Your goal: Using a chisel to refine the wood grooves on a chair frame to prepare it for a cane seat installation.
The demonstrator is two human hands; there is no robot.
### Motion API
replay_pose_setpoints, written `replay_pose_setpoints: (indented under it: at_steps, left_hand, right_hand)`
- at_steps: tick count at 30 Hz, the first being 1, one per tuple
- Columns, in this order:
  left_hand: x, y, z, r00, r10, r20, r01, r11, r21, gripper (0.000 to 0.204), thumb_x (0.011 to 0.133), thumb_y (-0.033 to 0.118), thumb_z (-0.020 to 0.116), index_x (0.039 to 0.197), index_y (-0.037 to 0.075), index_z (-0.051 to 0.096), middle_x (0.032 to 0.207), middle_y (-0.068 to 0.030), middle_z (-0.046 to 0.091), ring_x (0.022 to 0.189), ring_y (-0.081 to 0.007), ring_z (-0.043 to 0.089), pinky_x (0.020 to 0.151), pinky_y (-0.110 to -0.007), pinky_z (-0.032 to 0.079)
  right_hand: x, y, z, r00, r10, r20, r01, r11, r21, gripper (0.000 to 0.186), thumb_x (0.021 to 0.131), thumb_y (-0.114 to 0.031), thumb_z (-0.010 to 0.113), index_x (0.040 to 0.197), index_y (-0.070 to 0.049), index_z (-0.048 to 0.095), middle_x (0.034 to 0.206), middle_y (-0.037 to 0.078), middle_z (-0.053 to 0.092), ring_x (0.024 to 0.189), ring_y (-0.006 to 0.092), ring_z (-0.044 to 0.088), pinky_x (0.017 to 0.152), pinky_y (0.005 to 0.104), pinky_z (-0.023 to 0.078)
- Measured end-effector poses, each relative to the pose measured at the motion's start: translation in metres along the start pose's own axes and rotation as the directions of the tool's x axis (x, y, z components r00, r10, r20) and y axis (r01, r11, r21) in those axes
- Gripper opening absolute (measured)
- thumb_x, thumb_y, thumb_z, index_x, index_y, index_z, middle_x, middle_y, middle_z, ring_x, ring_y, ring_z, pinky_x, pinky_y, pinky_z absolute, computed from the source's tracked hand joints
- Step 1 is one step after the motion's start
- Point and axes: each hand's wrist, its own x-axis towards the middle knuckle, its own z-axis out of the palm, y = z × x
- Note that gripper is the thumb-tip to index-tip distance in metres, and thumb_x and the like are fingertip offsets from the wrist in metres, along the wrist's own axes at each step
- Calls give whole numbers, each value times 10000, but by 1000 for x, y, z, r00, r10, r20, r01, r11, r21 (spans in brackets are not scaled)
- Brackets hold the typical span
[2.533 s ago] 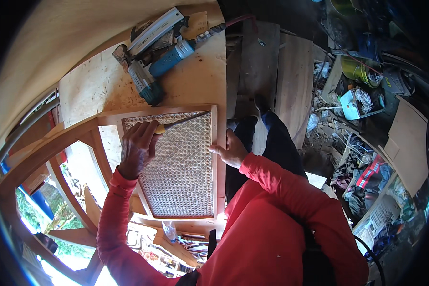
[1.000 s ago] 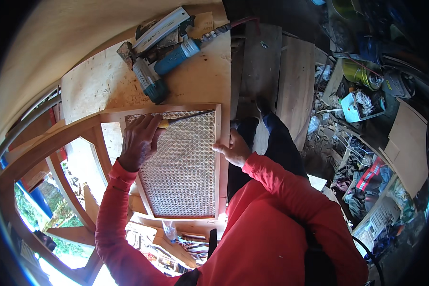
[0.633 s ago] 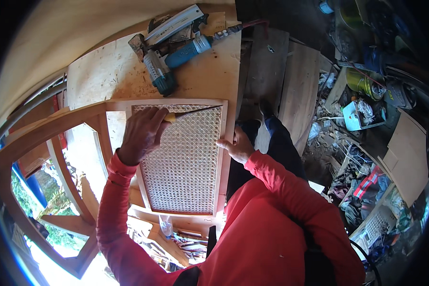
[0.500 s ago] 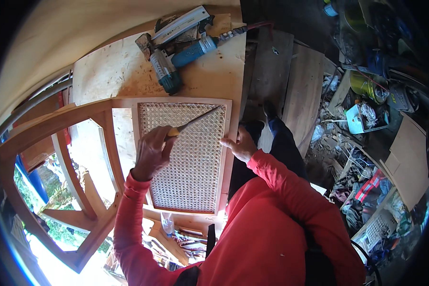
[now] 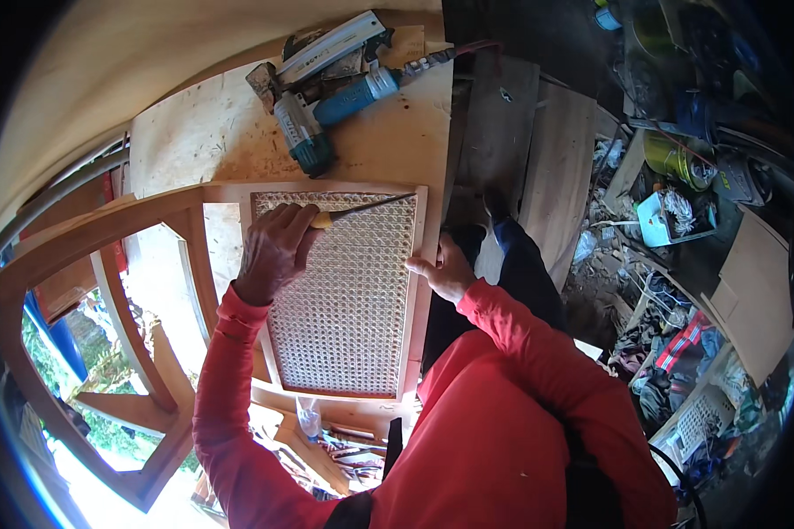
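My left hand (image 5: 276, 249) is closed around the yellow handle of a screwdriver (image 5: 368, 208), which has a long thin metal shaft. The shaft slants over the woven cane webbing (image 5: 344, 309), its tip at the panel's far right corner along the inner edge of the wooden frame (image 5: 420, 238). With the thumb on top, my right hand (image 5: 450, 269) grips the frame's right side; its other fingers are partly hidden behind the edge. The cane panel lies in a larger wooden chair-like frame (image 5: 201, 256) reaching to the left.
On the wooden worktop (image 5: 388, 132) beyond the panel lie a teal power tool (image 5: 304, 141) and a saw (image 5: 337, 44). A plastic bottle (image 5: 309, 416) stands near the panel's close edge. To the right, the floor holds a light-blue bin (image 5: 666, 220) and scattered cloths (image 5: 670, 361).
My left hand has moved away from me and slightly left. The screwdriver lies flatter, and its tip has shifted right toward the frame's far corner. My right hand has kept its grip.
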Motion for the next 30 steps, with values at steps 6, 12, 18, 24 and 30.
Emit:
replay_pose_setpoints:
  at_steps: [6,12,18,24,30]
  left_hand:
    - [15,-8,-10,995,54,88,-52,998,-22,317,869,40,748,1164,-4,638,978,-155,690,877,-357,679,771,-460,566]
    - [20,-7,-6,994,52,99,-54,998,18,331,865,33,756,1170,-1,632,982,-152,689,881,-352,682,761,-453,567]
    - [6,-9,-7,997,12,72,-13,1000,19,294,869,66,768,1128,28,633,953,-127,688,843,-327,677,730,-426,564]
    - [20,-8,-5,996,30,82,-29,1000,-8,291,866,46,766,1124,26,634,969,-128,690,851,-329,681,746,-439,567]
    - [29,-17,-5,992,72,103,-77,996,49,370,842,42,763,1186,8,630,1011,-138,680,893,-345,669,776,-451,551]
  right_hand:
    - [1,9,4,982,-171,-79,180,975,128,632,875,-370,843,1221,56,530,1090,233,697,1008,328,686,920,421,526]
    - [-4,-1,-3,996,-84,-4,84,987,138,661,900,-326,819,1328,58,492,1231,256,686,1179,346,667,1036,419,495]
    - [-14,-23,-7,998,-66,23,62,987,151,626,916,-264,806,1356,47,489,1239,218,695,1206,319,652,1083,411,465]
    - [-7,-7,-4,996,-90,11,86,975,204,627,913,-243,811,1368,42,486,1237,217,695,1199,314,653,1089,408,460]
    - [-1,9,4,991,-134,-6,133,972,196,604,909,-262,819,1333,37,510,1189,217,707,1131,304,680,1041,399,493]
